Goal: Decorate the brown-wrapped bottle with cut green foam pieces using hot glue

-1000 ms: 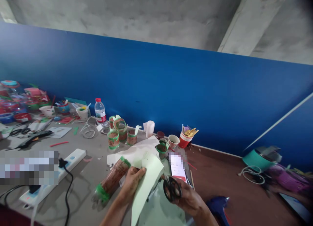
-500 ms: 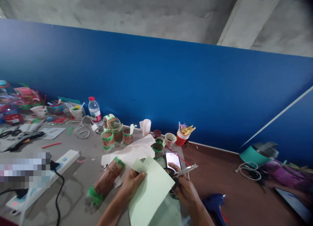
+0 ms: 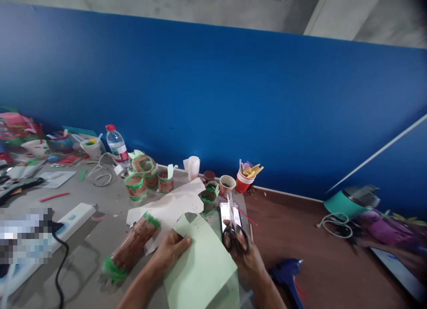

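Note:
My left hand (image 3: 171, 251) pinches the upper left edge of a pale green sheet of paper (image 3: 202, 269), which has a notch cut in its top edge. To the right of the sheet, my right hand (image 3: 247, 258) holds black-handled scissors (image 3: 235, 238), fingers at the loops and blades pointing away from me over the phone (image 3: 230, 214). Left of my left hand lies a brown painted bottle (image 3: 133, 244) with green ends. Beyond the green sheet, white paper (image 3: 173, 203) lies flat on the table. Part of another pale green sheet shows beneath the held one.
Brown-and-green cut cups (image 3: 136, 186) stand at the back, near a water bottle (image 3: 116, 144). A paper cup (image 3: 227, 184) and a red cup of plastic cutlery (image 3: 245, 180) stand behind the phone. A blue glue gun (image 3: 287, 273) lies at right, a power strip (image 3: 78, 217) at left.
The scissors came away from the paper's edge, swung out to the right, and now point forward over the phone. The green sheet has turned flatter toward me, still in my left hand.

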`<action>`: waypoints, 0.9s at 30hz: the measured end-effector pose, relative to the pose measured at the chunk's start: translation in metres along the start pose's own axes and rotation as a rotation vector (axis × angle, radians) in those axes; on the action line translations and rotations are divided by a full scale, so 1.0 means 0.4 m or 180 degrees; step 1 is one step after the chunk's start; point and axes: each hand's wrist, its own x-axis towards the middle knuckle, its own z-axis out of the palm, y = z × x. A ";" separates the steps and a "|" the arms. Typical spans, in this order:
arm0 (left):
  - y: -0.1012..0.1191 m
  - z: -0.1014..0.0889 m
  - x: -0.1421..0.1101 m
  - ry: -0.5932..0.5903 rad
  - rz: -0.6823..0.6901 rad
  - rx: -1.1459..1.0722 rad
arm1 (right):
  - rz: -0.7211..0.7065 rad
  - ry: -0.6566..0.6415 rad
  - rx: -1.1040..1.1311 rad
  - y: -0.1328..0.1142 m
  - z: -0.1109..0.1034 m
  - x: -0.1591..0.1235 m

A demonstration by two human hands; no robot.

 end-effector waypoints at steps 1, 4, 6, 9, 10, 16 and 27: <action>0.003 0.000 -0.003 -0.0140 -0.0035 0.0036 | 0.0061 0.0004 0.0041 0.000 -0.002 0.004; 0.012 0.002 -0.011 -0.0530 -0.0087 0.0216 | 0.0264 -0.0123 0.0174 -0.008 0.002 0.010; 0.014 0.004 -0.014 -0.0738 -0.0036 0.0363 | 0.0225 -0.0157 0.0054 -0.018 0.013 0.009; 0.016 0.010 -0.017 -0.0976 0.0015 0.0507 | 0.0225 -0.0305 -0.0214 -0.032 0.035 -0.001; 0.017 0.012 -0.018 -0.1041 0.0003 0.0516 | 0.0270 -0.0378 -0.0315 -0.034 0.041 -0.005; 0.035 0.020 -0.025 -0.1392 -0.0100 0.0738 | 0.0617 -0.0312 -0.0626 -0.015 0.060 -0.020; 0.033 0.014 -0.023 -0.1244 -0.0108 0.0554 | 0.0460 -0.0076 -0.0600 -0.020 0.080 -0.022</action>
